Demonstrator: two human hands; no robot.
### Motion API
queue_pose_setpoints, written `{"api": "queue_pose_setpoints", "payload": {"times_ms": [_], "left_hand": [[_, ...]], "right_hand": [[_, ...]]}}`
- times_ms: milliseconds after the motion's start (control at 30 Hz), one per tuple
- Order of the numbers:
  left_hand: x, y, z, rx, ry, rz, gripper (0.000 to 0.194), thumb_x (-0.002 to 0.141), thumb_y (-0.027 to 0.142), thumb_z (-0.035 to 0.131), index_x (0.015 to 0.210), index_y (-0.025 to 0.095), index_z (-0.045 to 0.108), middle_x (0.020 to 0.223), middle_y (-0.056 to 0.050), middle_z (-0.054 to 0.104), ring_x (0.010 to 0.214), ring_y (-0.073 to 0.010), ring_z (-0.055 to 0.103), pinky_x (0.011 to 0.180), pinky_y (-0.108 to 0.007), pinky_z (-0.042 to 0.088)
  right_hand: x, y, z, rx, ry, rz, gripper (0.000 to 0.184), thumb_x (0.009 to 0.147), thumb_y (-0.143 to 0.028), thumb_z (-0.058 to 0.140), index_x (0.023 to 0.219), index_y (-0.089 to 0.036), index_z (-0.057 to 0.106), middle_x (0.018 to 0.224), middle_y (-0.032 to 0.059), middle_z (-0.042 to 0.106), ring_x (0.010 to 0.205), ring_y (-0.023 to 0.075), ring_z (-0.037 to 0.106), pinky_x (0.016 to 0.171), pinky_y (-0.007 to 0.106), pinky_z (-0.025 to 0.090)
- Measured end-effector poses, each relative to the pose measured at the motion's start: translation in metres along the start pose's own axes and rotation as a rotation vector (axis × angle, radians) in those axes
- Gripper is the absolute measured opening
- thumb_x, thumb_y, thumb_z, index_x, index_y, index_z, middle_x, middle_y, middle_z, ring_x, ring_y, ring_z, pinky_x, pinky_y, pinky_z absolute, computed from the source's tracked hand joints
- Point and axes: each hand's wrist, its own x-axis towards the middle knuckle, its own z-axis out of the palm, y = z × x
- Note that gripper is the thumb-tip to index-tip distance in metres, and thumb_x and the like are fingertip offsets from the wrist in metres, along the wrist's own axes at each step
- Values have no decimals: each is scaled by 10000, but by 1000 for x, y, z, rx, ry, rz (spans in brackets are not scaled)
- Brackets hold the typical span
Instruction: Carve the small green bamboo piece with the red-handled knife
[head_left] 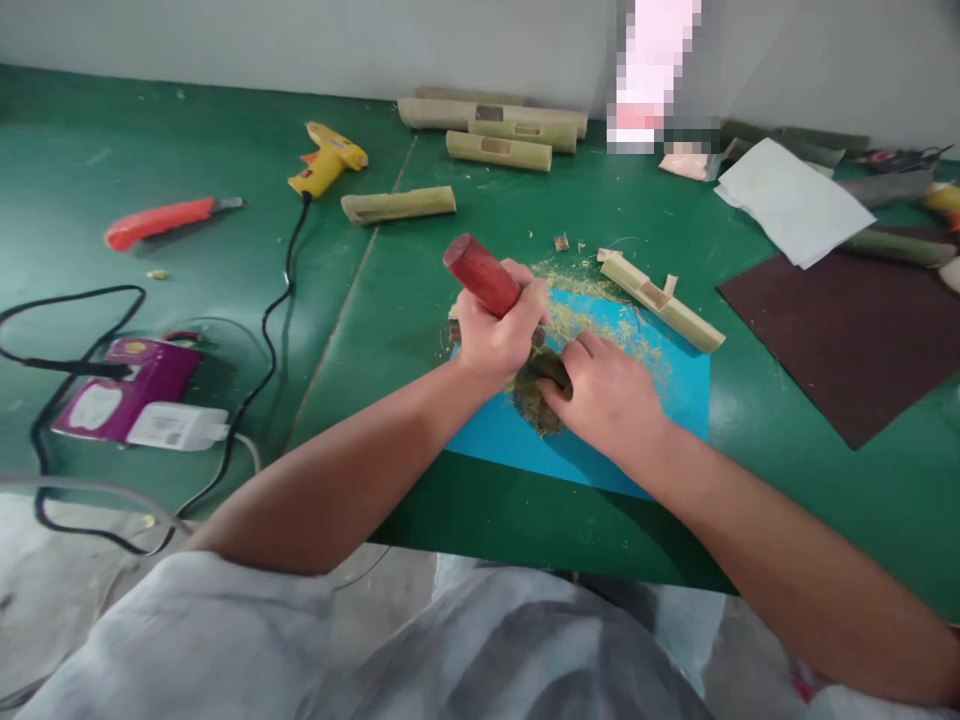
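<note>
At a green table (420, 300) against a pale wall (300, 50), works low over a blue sheet (686, 390) strewn with pale shavings (585, 315). Wraps the left hand (495, 330) round a thick red handle (480, 275) and curls the right hand (611, 390) over a dark bamboo piece (551, 368), just beside, above the sheet. Cannot tell from here whether the handle's hidden lower end touches the bamboo.

For a clean result, probably best to brace the piece firmly, keep the right fingertips out of line with the handle, and move in short, controlled strokes. Brush loose bits aside now and then, to see the working spot.

Looks dark green-brown and rounded along the visible part, mostly covered by fingers; much duller than the pale notched bamboo length (694, 327) lying across the sheet's far right edge.
</note>
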Motion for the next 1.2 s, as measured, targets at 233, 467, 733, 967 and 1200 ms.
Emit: {"api": "queue_pose_setpoints", "payload": {"times_ms": [233,467,733,967,1200], "left_hand": [[1,-3,-1,4,15,23,462,896,342,763,528,199,524,515,35,531,427,-73,495,419,-238,408],[5,-3,0,-8,-113,41,497,867,434,783,529,207,497,485,32,505,431,-79,463,413,-244,387],[-1,3,-1,50,-87,-164,495,898,434,697,543,218,428,478,26,405,431,-88,413,440,-267,369],[4,3,-2,39,-37,-185,485,900,409,711,541,210,451,510,21,456,456,-89,452,460,-267,423],[3,7,-4,77,-116,-198,488,891,516,743,590,211,510,530,21,509,457,-95,501,457,-263,468]], "right_hand": [[-1,-1,0,-7,-3,4,208,990,-335,605,981,-159,716,946,116,710,910,267,669,674,349,402],[1,-3,-3,-20,-25,-11,264,1015,-334,555,947,-146,728,919,125,706,875,263,655,666,353,369],[-1,-6,0,27,-12,-33,273,1024,-335,540,934,-154,724,907,116,702,843,244,642,663,346,362],[-1,-5,-2,21,-18,-2,270,1027,-345,541,968,-150,718,941,120,707,883,252,654,665,344,383],[-2,-8,-3,-2,-28,3,243,1022,-338,543,977,-162,704,954,121,710,913,266,672,653,348,375]]}}
